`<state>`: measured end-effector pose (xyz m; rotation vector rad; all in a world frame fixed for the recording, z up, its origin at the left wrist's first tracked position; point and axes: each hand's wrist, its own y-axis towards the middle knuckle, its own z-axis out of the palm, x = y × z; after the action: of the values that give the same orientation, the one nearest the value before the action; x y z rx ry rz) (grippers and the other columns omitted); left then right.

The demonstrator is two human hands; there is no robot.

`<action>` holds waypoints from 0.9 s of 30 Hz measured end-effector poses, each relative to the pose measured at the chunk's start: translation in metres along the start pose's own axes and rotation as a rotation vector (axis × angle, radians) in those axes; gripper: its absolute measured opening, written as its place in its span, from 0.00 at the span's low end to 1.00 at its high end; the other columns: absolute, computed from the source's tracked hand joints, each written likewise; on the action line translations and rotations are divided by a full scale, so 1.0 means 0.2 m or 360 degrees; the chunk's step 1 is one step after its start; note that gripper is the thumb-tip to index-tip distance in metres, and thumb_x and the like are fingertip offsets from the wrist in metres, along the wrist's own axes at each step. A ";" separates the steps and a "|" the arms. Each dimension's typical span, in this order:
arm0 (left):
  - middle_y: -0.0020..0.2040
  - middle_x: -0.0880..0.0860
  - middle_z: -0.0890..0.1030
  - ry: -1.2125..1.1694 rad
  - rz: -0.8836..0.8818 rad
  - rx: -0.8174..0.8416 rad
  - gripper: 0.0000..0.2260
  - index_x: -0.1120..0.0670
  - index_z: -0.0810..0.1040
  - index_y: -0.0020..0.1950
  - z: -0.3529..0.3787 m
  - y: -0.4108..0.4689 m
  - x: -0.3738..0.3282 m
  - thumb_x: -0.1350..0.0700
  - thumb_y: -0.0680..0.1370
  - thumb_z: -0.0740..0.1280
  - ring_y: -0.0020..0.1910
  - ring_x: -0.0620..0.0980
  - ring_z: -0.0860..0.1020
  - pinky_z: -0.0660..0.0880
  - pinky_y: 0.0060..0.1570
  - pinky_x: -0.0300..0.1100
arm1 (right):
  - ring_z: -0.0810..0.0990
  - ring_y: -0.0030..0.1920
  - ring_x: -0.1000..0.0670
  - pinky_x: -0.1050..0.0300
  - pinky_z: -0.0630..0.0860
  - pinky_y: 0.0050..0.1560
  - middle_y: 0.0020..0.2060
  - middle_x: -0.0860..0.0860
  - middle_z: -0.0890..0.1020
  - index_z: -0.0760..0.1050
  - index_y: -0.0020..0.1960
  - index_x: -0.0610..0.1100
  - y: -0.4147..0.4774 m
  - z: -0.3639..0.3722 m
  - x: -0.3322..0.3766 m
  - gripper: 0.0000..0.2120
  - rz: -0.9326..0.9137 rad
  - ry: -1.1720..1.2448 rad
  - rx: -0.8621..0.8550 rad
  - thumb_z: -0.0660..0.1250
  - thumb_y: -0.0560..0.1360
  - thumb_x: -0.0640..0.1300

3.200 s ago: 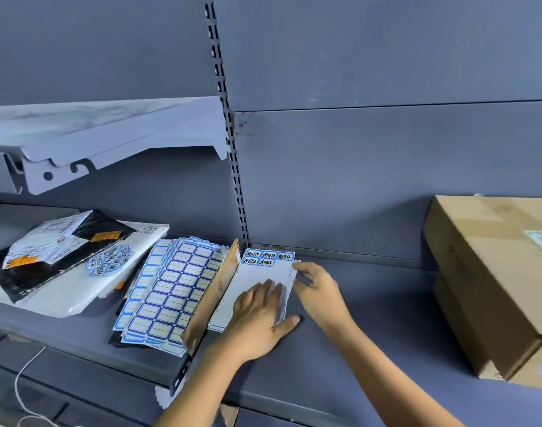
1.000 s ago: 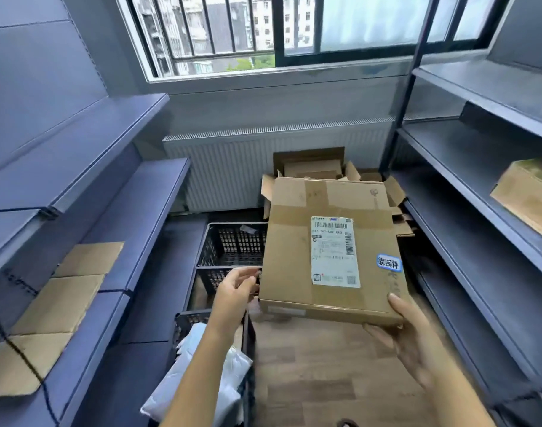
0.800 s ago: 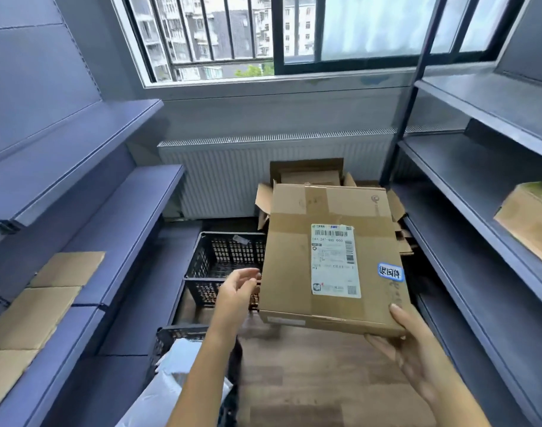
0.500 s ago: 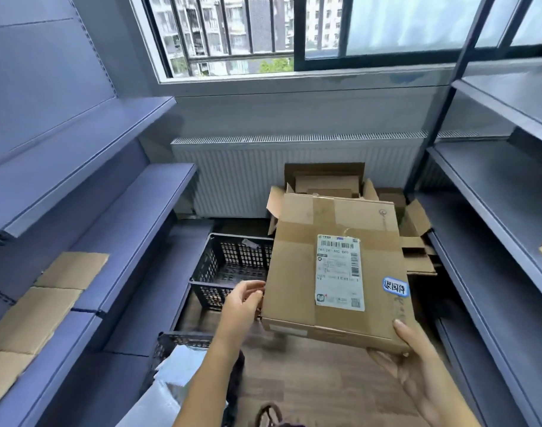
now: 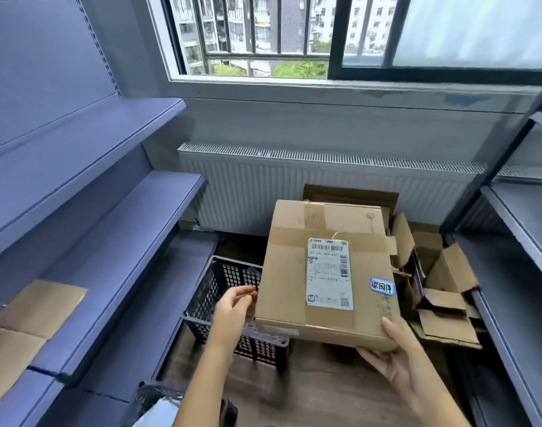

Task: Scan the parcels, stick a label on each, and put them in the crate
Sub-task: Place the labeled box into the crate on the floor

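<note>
The person holds a flat cardboard parcel (image 5: 289, 272) in the air with both hands. It is level, above the wooden floor (image 5: 312, 392), and its left part is over the right side of a black plastic crate (image 5: 212, 292). The left hand (image 5: 232, 309) grips the near left edge with curled fingers. The right hand (image 5: 392, 354) carries the near right corner, with the thumb on top and the fingers under the box. On the top face there is a white shipping label (image 5: 329, 274), and beside it, to the right, a small blue-framed sticker (image 5: 382, 286). The crate stands on the floor against the blue-grey shelves on the left (image 5: 118, 229); flat cardboard sheets (image 5: 35, 309) lie on a lower left shelf. More shelves (image 5: 523, 272) run along the right side. Between them, behind the parcel, opened empty cartons (image 5: 445, 291) are piled on the floor before a white radiator (image 5: 245, 192). Above the radiator is a barred window (image 5: 263, 35).
</note>
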<state>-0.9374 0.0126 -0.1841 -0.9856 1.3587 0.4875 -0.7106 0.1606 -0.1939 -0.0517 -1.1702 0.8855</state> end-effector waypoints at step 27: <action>0.53 0.43 0.76 -0.0385 -0.0429 -0.1358 0.08 0.47 0.74 0.54 -0.01 0.81 -0.09 0.47 0.80 0.60 0.55 0.43 0.73 0.68 0.56 0.40 | 0.79 0.57 0.45 0.54 0.82 0.40 0.59 0.46 0.81 0.73 0.62 0.50 1.96 1.03 0.34 0.22 0.0758 -0.0925 0.1210 0.71 0.69 0.46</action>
<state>-1.0692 0.1024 -0.2160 -1.7060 0.7617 0.9791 -1.0964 0.3855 -0.2368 0.6033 -1.2941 1.8050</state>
